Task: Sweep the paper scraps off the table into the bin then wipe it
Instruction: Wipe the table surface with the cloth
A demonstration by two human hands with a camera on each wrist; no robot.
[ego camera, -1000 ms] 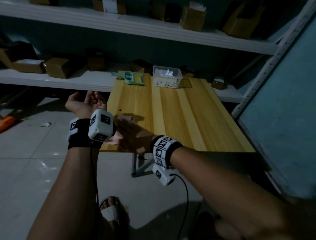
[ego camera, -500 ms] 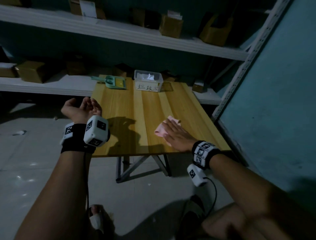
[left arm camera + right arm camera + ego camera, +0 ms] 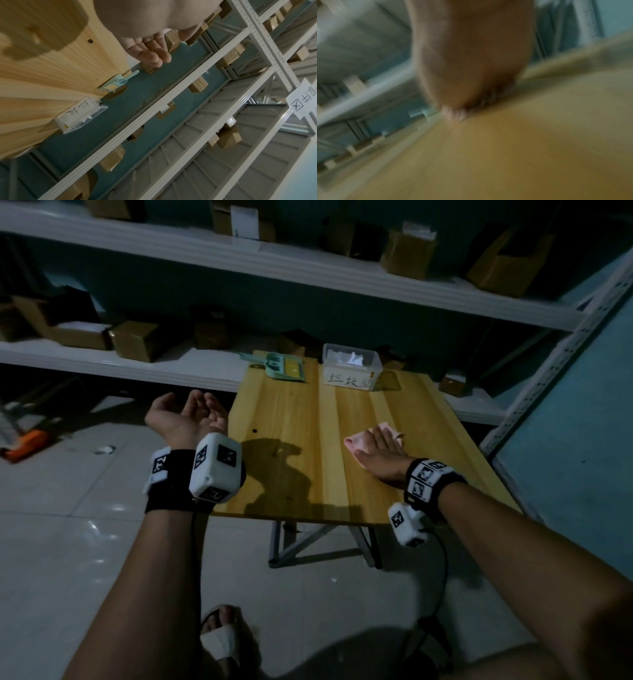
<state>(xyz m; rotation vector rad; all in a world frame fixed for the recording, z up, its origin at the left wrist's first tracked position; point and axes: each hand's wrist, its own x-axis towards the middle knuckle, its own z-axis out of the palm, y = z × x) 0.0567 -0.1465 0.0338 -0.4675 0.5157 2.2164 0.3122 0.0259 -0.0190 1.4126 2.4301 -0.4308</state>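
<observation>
Under the right hand (image 3: pixel 383 451), cloth (image 3: pixel 356 441) half-hidden.

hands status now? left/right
Left hand: open, palm up, empty.
Right hand: open, flat, pressing the pink cloth on the table.

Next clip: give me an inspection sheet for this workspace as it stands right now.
Surface: wooden table, no paper scraps seen on it.
Job's things: pink cloth flat on the table; clear bin with white paper inside and green dustpan at the far edge.
Clutter: nothing seen on the table.
Hands: right hand pressed flat on the cloth; left hand palm up beside the table's left edge, holding nothing.
Cables: black cable hanging from the right wrist camera.
Surroundings: white shelves with cardboard boxes; tiled floor; teal wall at right.
</observation>
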